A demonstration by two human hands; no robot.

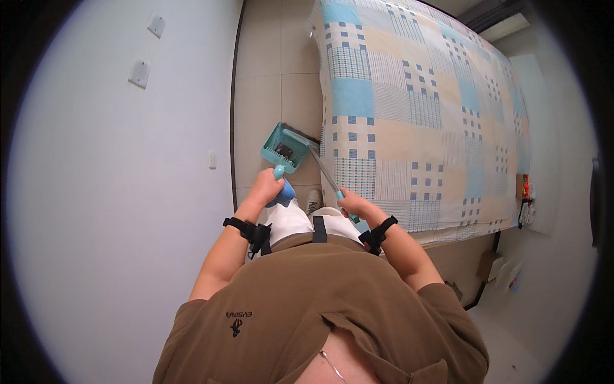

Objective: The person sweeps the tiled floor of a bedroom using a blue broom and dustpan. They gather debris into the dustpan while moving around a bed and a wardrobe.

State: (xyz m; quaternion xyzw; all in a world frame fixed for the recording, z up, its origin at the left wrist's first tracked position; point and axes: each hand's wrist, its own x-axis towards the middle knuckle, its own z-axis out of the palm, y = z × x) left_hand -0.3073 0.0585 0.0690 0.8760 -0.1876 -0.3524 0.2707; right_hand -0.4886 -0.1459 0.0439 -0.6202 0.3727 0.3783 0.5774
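Observation:
My left hand (265,187) is wrapped round the upper end of the handle of a teal dustpan (274,142). The pan has a row of teeth at its near side, and a dark patch of something lies inside; I cannot make out what. My right hand (354,202) grips the grey-and-teal handle of a broom (326,171). Its dark bristles (303,132) lie across the far right edge of the dustpan, beside the bed. Just under my left hand shows a blue item (288,190), partly hidden, perhaps cloth.
A bed with a blue, beige and white patchwork cover (400,115) fills the right side. On the left rises a white wall (147,211) with switch plates. Between them runs a narrow strip of tiled floor (300,89). My shoe (313,200) stands near the dustpan.

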